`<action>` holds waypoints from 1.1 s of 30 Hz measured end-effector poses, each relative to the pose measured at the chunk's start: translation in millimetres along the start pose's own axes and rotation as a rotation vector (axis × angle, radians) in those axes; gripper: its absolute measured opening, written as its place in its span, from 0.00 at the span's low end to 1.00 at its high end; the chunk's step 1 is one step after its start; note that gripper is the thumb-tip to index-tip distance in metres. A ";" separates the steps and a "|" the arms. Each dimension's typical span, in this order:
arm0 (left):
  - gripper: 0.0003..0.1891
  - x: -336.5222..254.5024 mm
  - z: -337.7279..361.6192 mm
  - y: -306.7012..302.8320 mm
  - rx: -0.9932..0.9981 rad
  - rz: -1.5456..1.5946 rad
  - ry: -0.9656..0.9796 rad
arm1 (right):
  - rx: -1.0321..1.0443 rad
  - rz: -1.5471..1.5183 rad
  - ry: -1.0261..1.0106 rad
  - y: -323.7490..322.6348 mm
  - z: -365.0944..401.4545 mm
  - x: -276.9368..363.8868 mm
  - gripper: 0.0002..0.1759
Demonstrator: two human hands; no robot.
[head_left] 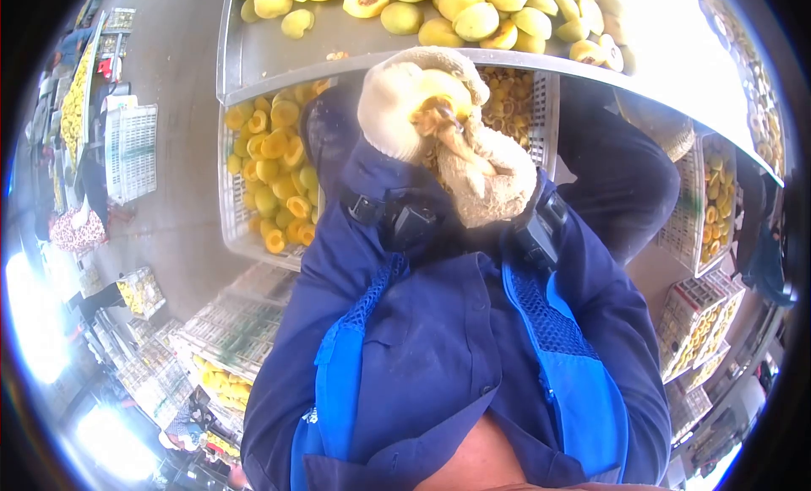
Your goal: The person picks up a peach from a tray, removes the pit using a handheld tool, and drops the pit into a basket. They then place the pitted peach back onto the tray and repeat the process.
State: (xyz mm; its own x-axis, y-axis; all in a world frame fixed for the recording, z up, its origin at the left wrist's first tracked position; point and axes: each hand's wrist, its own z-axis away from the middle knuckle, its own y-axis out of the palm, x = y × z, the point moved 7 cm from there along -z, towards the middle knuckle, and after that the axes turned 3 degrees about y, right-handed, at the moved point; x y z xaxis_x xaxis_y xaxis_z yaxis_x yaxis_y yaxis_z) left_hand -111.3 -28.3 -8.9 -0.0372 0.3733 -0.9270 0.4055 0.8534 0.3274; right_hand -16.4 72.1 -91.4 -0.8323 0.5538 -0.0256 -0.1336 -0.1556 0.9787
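My left hand, in a white knit glove, is closed around a yellow peach just in front of the metal table's edge. The peach's brownish, pit-side area faces my right hand. That hand wears a worn, fuzzy glove and is closed, its fingers meeting the fruit. A narrow brownish shape shows between its fingers, but blur hides what it is. Below my hands, a crate of peach pits is partly covered. To the left stands a white crate filled with yellow peach halves.
The metal table crosses the top with many peaches on it. More crates of peaches stand at the right, and stacked crates at lower left. An upright white crate is farther left. Other people are in the background.
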 end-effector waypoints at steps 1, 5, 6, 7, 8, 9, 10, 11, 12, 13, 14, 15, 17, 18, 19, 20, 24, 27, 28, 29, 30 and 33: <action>0.20 15.0 -1.3 1.1 0.016 0.195 -0.132 | 0.030 0.024 0.006 13.8 -0.8 -4.5 0.24; 0.32 52.2 17.8 4.5 -0.229 0.577 -0.289 | -0.086 0.472 0.097 38.6 14.1 -11.2 0.31; 0.34 54.5 17.4 -0.2 -0.288 0.595 -0.293 | -0.079 0.557 0.119 36.6 22.2 -3.6 0.31; 0.32 54.5 19.1 -6.6 -0.328 0.616 -0.285 | -0.094 0.657 0.094 33.0 29.7 9.3 0.31; 0.32 54.8 21.3 -11.0 -0.360 0.559 -0.262 | -0.120 0.764 0.055 31.0 37.1 21.0 0.31; 0.31 55.8 22.0 -14.2 -0.388 0.503 -0.241 | -0.184 0.885 -0.005 38.7 40.7 34.7 0.31; 0.31 56.2 20.9 -15.8 -0.409 0.447 -0.224 | -0.288 1.056 -0.059 63.6 46.4 49.3 0.30; 0.29 45.4 18.5 -17.4 -0.357 0.024 -0.136 | -0.353 1.149 -0.085 71.8 45.9 55.2 0.22; 0.28 47.7 17.4 -17.0 -0.409 0.059 -0.129 | -0.399 1.308 -0.313 78.1 41.1 63.9 0.19; 0.27 50.1 17.5 -17.2 -0.462 0.092 -0.122 | -0.439 1.458 -0.547 82.3 34.5 65.7 0.17; 0.27 51.5 20.4 -16.8 -0.519 0.123 -0.118 | -0.476 1.596 -0.783 91.5 34.2 64.3 0.16; 0.26 37.3 20.1 -9.6 -0.515 -0.033 -0.095 | -0.566 1.705 -0.771 95.8 32.1 63.0 0.18; 0.26 35.4 19.2 -12.2 -0.536 0.029 -0.126 | -0.496 1.829 -0.811 91.0 25.0 52.6 0.15; 0.26 44.8 21.1 -16.5 -0.554 0.250 -0.180 | -0.482 1.928 -0.791 86.1 24.2 46.0 0.13; 0.26 40.6 22.2 -17.4 -0.583 0.277 -0.169 | -0.428 1.933 -0.730 80.4 26.7 41.2 0.12; 0.24 37.3 22.0 -17.2 -0.566 0.334 -0.154 | -0.373 1.938 -0.670 76.2 30.1 37.0 0.11; 0.27 41.1 22.3 -17.4 -0.590 0.363 -0.113 | -0.625 1.767 -0.802 84.1 38.0 45.7 0.12; 0.26 34.4 23.1 -4.0 -0.584 0.346 -0.092 | -0.630 1.836 -0.986 97.0 27.0 55.6 0.13; 0.25 31.3 23.7 -3.0 -0.580 0.250 -0.101 | -0.616 1.842 -0.991 98.4 22.9 54.8 0.14; 0.24 28.8 23.9 -2.9 -0.577 0.154 -0.107 | -0.657 1.924 -0.985 94.6 19.3 51.4 0.14; 0.23 26.9 24.2 -3.8 -0.576 0.059 -0.111 | -0.608 1.971 -0.994 98.8 18.9 49.8 0.13; 0.17 24.5 34.4 -4.2 -0.600 0.097 -0.037 | -0.485 2.109 -0.877 100.8 18.0 43.9 0.11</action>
State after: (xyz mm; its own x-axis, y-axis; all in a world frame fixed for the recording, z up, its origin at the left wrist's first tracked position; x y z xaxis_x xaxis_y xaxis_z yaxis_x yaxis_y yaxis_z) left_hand -82.5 -35.3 -39.3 0.0099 0.4563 -0.8898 -0.1804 0.8760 0.4472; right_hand -56.8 95.4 9.7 0.3857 -0.5026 0.7737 0.1042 -0.8095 -0.5778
